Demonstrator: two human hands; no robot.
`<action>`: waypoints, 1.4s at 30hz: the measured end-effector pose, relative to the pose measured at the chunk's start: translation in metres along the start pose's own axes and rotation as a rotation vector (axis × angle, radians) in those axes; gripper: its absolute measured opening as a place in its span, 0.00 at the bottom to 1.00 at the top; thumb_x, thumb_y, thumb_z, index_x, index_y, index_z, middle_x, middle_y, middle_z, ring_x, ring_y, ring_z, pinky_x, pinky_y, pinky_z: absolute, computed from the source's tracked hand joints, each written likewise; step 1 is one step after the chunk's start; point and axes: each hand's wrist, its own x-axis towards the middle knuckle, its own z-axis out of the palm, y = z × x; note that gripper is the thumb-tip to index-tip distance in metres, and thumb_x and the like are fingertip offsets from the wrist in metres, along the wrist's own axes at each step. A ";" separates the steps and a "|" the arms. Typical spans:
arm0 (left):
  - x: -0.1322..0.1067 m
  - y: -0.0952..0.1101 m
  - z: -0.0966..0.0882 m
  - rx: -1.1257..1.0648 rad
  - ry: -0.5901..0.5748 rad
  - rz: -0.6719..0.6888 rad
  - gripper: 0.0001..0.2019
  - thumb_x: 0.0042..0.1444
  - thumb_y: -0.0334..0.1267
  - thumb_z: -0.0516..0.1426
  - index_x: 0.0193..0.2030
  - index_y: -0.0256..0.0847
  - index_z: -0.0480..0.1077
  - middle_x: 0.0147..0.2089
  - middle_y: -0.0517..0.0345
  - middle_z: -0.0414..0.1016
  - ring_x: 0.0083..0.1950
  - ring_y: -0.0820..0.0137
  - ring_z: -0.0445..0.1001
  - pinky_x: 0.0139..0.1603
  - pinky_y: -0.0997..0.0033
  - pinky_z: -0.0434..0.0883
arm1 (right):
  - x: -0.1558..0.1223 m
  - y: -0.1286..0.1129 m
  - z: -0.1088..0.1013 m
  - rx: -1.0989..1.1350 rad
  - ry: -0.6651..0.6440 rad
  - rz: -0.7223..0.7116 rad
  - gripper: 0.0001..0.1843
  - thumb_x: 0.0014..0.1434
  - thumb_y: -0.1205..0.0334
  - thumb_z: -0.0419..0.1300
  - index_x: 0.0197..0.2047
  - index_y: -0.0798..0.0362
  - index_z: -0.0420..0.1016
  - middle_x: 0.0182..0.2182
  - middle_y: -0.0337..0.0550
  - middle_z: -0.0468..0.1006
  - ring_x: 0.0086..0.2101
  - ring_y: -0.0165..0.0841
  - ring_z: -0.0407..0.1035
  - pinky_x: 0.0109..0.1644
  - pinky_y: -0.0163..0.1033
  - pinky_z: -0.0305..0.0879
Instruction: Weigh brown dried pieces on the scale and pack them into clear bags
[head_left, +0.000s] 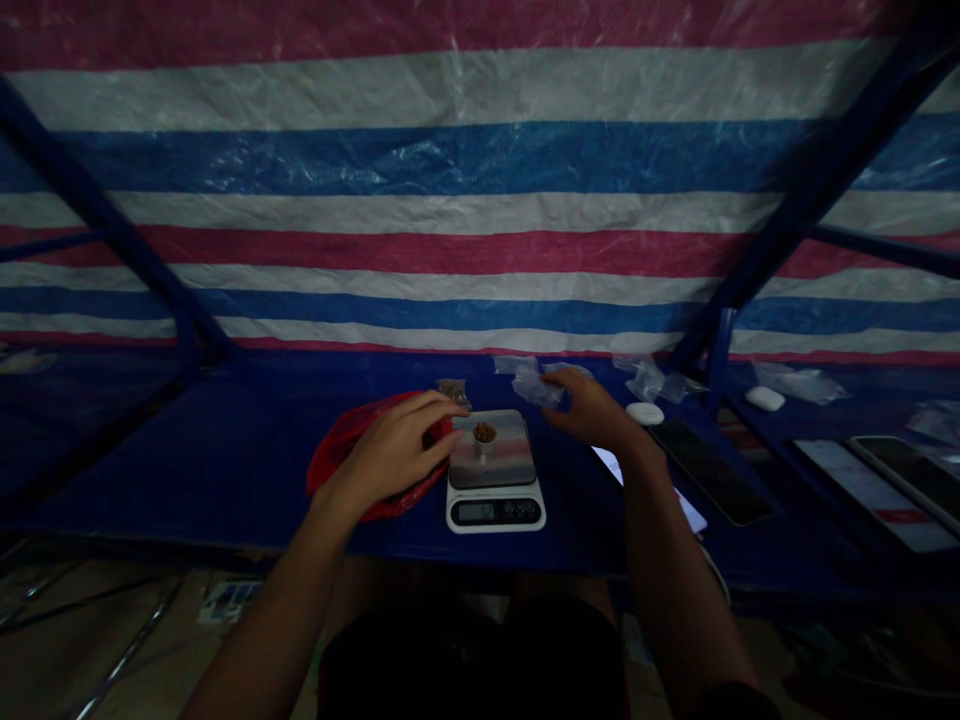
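Note:
A white digital kitchen scale (459,512) sits in front of me with a metal plate on top. On the plate stands a small cup (484,447) heaped with brown pellets. My left hand (405,440) hovers over a red plastic bag (337,440), fingers stretched toward the scale's left edge and apart from the thumb. Behind the scale lies a small clear bag (451,390) of brown bits. My right hand (589,408) reaches toward clear plastic bags (534,382), thumb and fingers apart; whether it touches them I cannot tell.
Right of my hand lie a lit phone (609,464), partly under my forearm, a dark phone (712,475) and a white oval case (645,413). More phones (874,495) lie farther right. Blue metal bars (806,200) slant up before a striped tarp (450,160).

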 end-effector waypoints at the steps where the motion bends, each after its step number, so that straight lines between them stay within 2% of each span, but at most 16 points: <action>1: 0.005 0.004 0.000 -0.027 0.024 0.010 0.15 0.66 0.42 0.58 0.58 0.47 0.73 0.61 0.53 0.75 0.62 0.61 0.73 0.64 0.57 0.70 | 0.000 -0.008 -0.003 0.033 0.017 -0.047 0.26 0.57 0.65 0.66 0.60 0.53 0.75 0.57 0.55 0.78 0.57 0.49 0.72 0.63 0.59 0.68; 3: 0.014 0.009 0.001 -0.111 0.071 -0.008 0.24 0.62 0.45 0.63 0.64 0.48 0.69 0.66 0.52 0.71 0.66 0.59 0.70 0.68 0.54 0.68 | 0.001 -0.029 -0.011 0.074 0.030 -0.129 0.26 0.58 0.63 0.66 0.61 0.50 0.75 0.56 0.52 0.79 0.56 0.47 0.73 0.62 0.58 0.69; 6: 0.021 0.007 0.005 -0.330 0.140 -0.140 0.31 0.59 0.46 0.66 0.67 0.45 0.66 0.66 0.47 0.71 0.63 0.58 0.74 0.64 0.52 0.71 | 0.000 -0.063 -0.021 0.107 0.016 -0.240 0.30 0.57 0.65 0.68 0.63 0.49 0.73 0.58 0.51 0.77 0.58 0.47 0.72 0.63 0.57 0.69; 10: 0.016 0.002 0.006 -0.665 0.127 -0.311 0.29 0.60 0.44 0.64 0.66 0.41 0.66 0.53 0.48 0.81 0.52 0.61 0.81 0.55 0.55 0.77 | 0.000 -0.089 -0.024 0.163 0.004 -0.358 0.32 0.59 0.63 0.69 0.65 0.48 0.71 0.59 0.50 0.77 0.59 0.45 0.72 0.64 0.55 0.69; 12: 0.010 0.003 0.004 -0.765 0.137 -0.353 0.29 0.59 0.44 0.65 0.66 0.41 0.66 0.48 0.50 0.83 0.48 0.62 0.82 0.51 0.58 0.78 | 0.001 -0.093 -0.021 0.193 0.023 -0.393 0.30 0.60 0.63 0.68 0.65 0.47 0.71 0.58 0.49 0.78 0.57 0.43 0.73 0.62 0.55 0.71; 14: 0.003 0.004 0.003 -0.805 0.161 -0.381 0.30 0.59 0.44 0.65 0.66 0.42 0.65 0.47 0.51 0.83 0.47 0.62 0.82 0.48 0.60 0.78 | 0.001 -0.093 -0.017 0.231 0.062 -0.417 0.28 0.61 0.64 0.68 0.64 0.48 0.71 0.56 0.48 0.79 0.55 0.42 0.74 0.60 0.54 0.72; 18: -0.010 0.003 0.006 -0.721 0.172 -0.406 0.30 0.61 0.47 0.62 0.68 0.42 0.62 0.53 0.47 0.80 0.50 0.60 0.81 0.49 0.58 0.79 | 0.000 -0.094 -0.007 0.350 0.141 -0.430 0.26 0.60 0.65 0.67 0.61 0.48 0.72 0.53 0.46 0.81 0.51 0.39 0.76 0.57 0.50 0.74; 20: -0.016 0.001 0.008 -0.530 0.252 -0.357 0.36 0.59 0.48 0.64 0.71 0.44 0.58 0.61 0.44 0.74 0.60 0.56 0.77 0.57 0.52 0.76 | -0.002 -0.095 -0.003 0.384 0.134 -0.420 0.27 0.60 0.66 0.67 0.61 0.48 0.72 0.54 0.46 0.80 0.52 0.39 0.75 0.57 0.50 0.74; 22: -0.021 -0.001 0.008 -0.270 0.322 -0.268 0.45 0.53 0.48 0.69 0.73 0.46 0.55 0.70 0.43 0.65 0.70 0.51 0.66 0.67 0.46 0.68 | -0.005 -0.097 0.000 0.398 0.089 -0.410 0.28 0.59 0.64 0.68 0.63 0.48 0.72 0.55 0.47 0.80 0.53 0.40 0.75 0.57 0.50 0.74; 23: -0.023 -0.002 0.007 -0.160 0.313 -0.220 0.47 0.51 0.49 0.70 0.74 0.48 0.54 0.73 0.43 0.61 0.73 0.50 0.62 0.71 0.45 0.64 | -0.006 -0.099 0.001 0.409 0.059 -0.404 0.30 0.59 0.63 0.69 0.63 0.48 0.71 0.55 0.48 0.80 0.52 0.40 0.76 0.56 0.49 0.74; 25: -0.028 -0.003 0.006 -0.038 0.208 -0.146 0.44 0.52 0.51 0.69 0.73 0.49 0.57 0.74 0.45 0.60 0.75 0.50 0.58 0.74 0.44 0.59 | -0.009 -0.104 0.003 0.449 -0.009 -0.391 0.33 0.58 0.61 0.70 0.65 0.48 0.70 0.55 0.49 0.80 0.48 0.39 0.77 0.53 0.47 0.76; 28: -0.035 -0.003 0.008 -0.048 0.048 -0.132 0.35 0.57 0.54 0.65 0.69 0.48 0.64 0.70 0.47 0.69 0.70 0.52 0.67 0.71 0.46 0.64 | -0.013 -0.113 0.004 0.502 -0.093 -0.377 0.33 0.58 0.59 0.71 0.66 0.49 0.69 0.54 0.49 0.80 0.46 0.37 0.77 0.52 0.45 0.75; 31: -0.041 -0.003 0.014 -0.145 -0.006 -0.181 0.28 0.61 0.52 0.62 0.65 0.46 0.69 0.64 0.49 0.76 0.63 0.55 0.74 0.65 0.50 0.70 | -0.016 -0.120 0.004 0.533 -0.134 -0.376 0.33 0.58 0.58 0.71 0.65 0.48 0.70 0.54 0.48 0.80 0.48 0.38 0.76 0.54 0.46 0.74; 34: -0.047 -0.005 0.020 -0.205 -0.002 -0.222 0.23 0.62 0.49 0.61 0.62 0.45 0.70 0.63 0.49 0.76 0.62 0.56 0.75 0.64 0.51 0.71 | -0.017 -0.114 0.005 0.577 -0.126 -0.343 0.32 0.58 0.54 0.72 0.64 0.47 0.71 0.52 0.47 0.80 0.46 0.37 0.76 0.51 0.45 0.74; 38: -0.057 -0.010 0.028 -0.229 -0.012 -0.283 0.23 0.65 0.49 0.59 0.63 0.43 0.68 0.63 0.47 0.76 0.62 0.56 0.75 0.63 0.51 0.72 | -0.018 -0.081 0.007 0.505 0.043 -0.186 0.22 0.62 0.55 0.68 0.58 0.49 0.75 0.51 0.49 0.81 0.46 0.39 0.76 0.47 0.46 0.74; 42: -0.065 -0.015 0.036 -0.251 -0.020 -0.285 0.24 0.65 0.49 0.58 0.64 0.43 0.65 0.63 0.45 0.74 0.62 0.55 0.75 0.63 0.50 0.72 | -0.021 -0.046 0.015 0.384 0.005 -0.025 0.23 0.60 0.58 0.68 0.57 0.53 0.75 0.52 0.52 0.80 0.47 0.41 0.76 0.51 0.50 0.73</action>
